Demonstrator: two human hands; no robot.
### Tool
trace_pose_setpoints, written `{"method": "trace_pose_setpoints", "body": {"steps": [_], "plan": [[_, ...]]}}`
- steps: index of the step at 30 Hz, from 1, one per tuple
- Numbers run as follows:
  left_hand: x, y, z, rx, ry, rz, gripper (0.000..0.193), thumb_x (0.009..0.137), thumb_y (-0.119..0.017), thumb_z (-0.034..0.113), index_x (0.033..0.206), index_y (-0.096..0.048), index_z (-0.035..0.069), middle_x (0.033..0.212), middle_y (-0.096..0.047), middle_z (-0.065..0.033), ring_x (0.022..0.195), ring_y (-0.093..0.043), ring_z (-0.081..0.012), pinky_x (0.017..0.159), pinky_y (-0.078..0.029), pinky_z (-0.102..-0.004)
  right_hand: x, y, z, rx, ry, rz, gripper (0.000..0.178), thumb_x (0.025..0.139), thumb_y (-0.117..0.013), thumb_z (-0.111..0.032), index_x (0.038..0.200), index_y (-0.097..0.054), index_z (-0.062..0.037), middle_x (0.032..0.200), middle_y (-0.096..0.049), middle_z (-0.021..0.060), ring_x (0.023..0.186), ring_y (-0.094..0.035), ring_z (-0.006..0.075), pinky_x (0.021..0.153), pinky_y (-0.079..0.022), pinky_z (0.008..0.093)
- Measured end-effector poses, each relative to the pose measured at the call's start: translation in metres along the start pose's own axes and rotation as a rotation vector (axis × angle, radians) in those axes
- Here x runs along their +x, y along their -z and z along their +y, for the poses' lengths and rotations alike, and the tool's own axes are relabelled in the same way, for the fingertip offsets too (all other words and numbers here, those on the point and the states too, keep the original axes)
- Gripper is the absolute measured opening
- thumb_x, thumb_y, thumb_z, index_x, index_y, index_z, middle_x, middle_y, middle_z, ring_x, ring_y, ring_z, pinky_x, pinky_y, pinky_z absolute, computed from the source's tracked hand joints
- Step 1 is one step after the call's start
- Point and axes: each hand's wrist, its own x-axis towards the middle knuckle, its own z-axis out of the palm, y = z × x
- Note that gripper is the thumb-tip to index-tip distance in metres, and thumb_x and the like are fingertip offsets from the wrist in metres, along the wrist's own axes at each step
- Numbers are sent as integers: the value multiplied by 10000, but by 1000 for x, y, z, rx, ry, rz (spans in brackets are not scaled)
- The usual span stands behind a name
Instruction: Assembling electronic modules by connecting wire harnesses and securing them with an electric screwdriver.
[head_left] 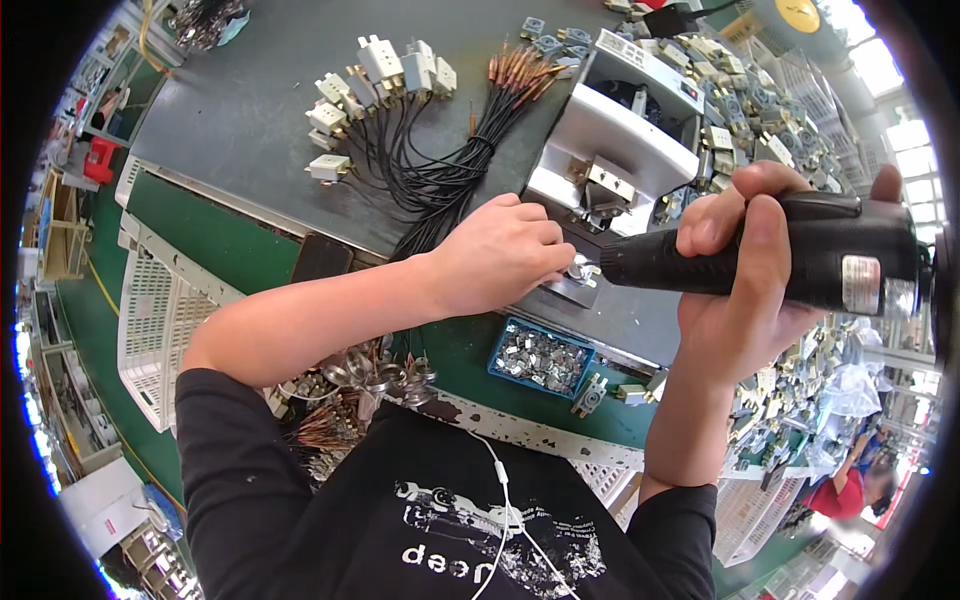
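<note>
My right hand [745,285] is wrapped round a black electric screwdriver [835,245], thumb along one side. Its narrow nose points left, to a small silvery metal piece [580,270] at the bench's near edge. My left hand [500,255] is closed, its fingertips pinched at that metal piece; the fingers partly cover it, so its exact shape is hard to make out. Just beyond both hands stands a white metal device [625,130] with a white block-shaped part [608,185] on its front. Close behind my left hand runs a bundle of black cables [430,180].
White connector blocks [380,62] end the cables at the left; copper-coloured tips [515,75] end them at the right. A blue tray [497,365] of small metal pieces is below my hands. Many loose blocks [765,115] pile up at right. A white plastic basket [150,330] stands left.
</note>
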Motion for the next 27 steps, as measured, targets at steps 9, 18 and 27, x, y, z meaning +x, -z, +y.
{"method": "trace_pose_setpoints", "body": {"steps": [9,18,27], "plan": [[-8,-7,-6,-108,23,86,103,811,-747,179,892,-686,159,1085,-694,26,995,-646,-201,869,-491,-365,-15,-3,25,13,-79,-27,926,930,-588,82,1594,17,-141,971,-664,163,615,-609,141,594,-526,279],[-8,-8,-7,-155,46,41,98,817,-740,160,887,-673,147,1087,-691,22,994,-639,-207,856,-495,-368,-18,-5,35,16,-95,-37,929,925,-599,84,1596,8,-128,975,-667,149,630,-607,128,596,-519,255],[-3,-8,-11,-282,90,15,123,840,-718,174,901,-634,107,970,-650,-32,958,-645,-266,822,-511,-414,-4,-16,45,40,-207,-25,860,903,-629,80,1582,-117,-48,951,-678,133,612,-596,124,559,-513,265]]}}
